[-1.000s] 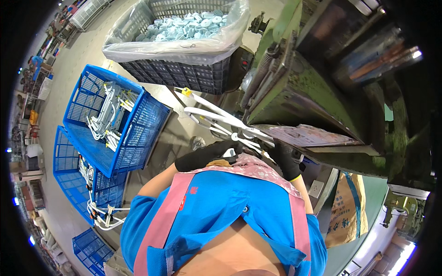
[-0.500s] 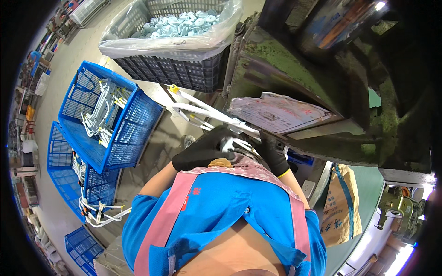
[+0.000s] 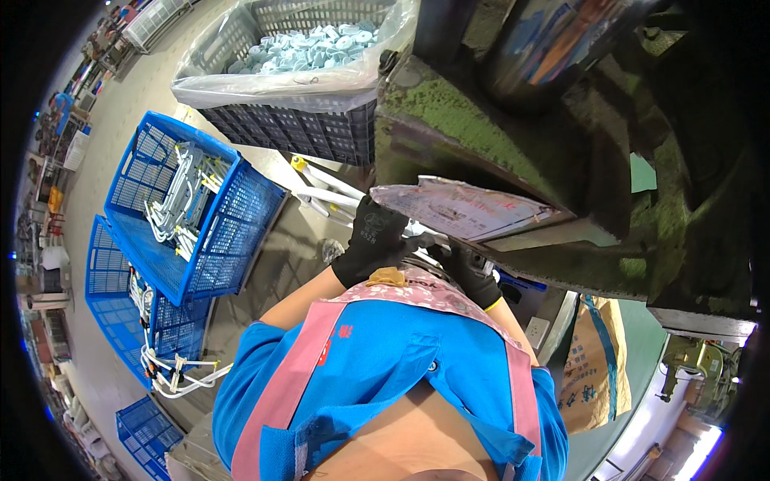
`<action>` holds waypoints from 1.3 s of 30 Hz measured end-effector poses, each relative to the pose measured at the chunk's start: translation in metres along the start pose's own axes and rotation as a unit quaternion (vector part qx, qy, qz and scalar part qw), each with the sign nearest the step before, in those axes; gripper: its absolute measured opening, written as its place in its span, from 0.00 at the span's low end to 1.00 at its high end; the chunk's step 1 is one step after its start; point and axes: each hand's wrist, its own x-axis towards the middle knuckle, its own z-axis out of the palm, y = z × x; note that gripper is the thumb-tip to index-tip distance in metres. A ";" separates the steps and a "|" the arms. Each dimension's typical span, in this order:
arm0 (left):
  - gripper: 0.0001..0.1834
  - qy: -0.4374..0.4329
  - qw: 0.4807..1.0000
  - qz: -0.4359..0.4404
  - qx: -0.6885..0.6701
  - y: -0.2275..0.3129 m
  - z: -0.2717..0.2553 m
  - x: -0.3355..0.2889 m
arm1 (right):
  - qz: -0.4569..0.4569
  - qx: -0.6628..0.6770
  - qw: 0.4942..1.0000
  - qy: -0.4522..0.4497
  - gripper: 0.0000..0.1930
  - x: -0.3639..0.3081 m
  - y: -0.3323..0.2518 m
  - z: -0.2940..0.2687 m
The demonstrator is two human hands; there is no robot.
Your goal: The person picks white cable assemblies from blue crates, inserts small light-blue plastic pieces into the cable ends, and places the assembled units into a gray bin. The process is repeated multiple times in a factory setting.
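A white tubular frame (image 3: 330, 195) with yellow end caps lies in front of my apron, reaching toward the far left. My left hand (image 3: 375, 239), in a black glove, is closed around its tubes, knuckles up. Close by on the right, my right hand (image 3: 468, 272), also black-gloved, is closed at the near end of the same frame. The fingertips of both hands are partly hidden. Right above the frame juts a green machine (image 3: 457, 120) with a worn paper-covered plate (image 3: 473, 210), which covers part of the tubing.
Stacked blue baskets (image 3: 233, 232) with white tube parts stand on the left. A black crate (image 3: 297, 132), lined with clear plastic, holds pale blue plastic pieces at the far side. A brown sack (image 3: 595, 369) and a wall socket (image 3: 536, 330) are at the right.
My left hand has moved forward and slightly up along the frame. The view has shifted, so the machine's plate now covers more of the tubing. My right hand stays near the same place.
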 end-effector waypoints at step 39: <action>0.12 0.026 0.987 -0.030 0.158 -0.104 -0.035 -0.005 | 0.112 -0.093 0.989 0.010 0.22 0.007 0.005 0.008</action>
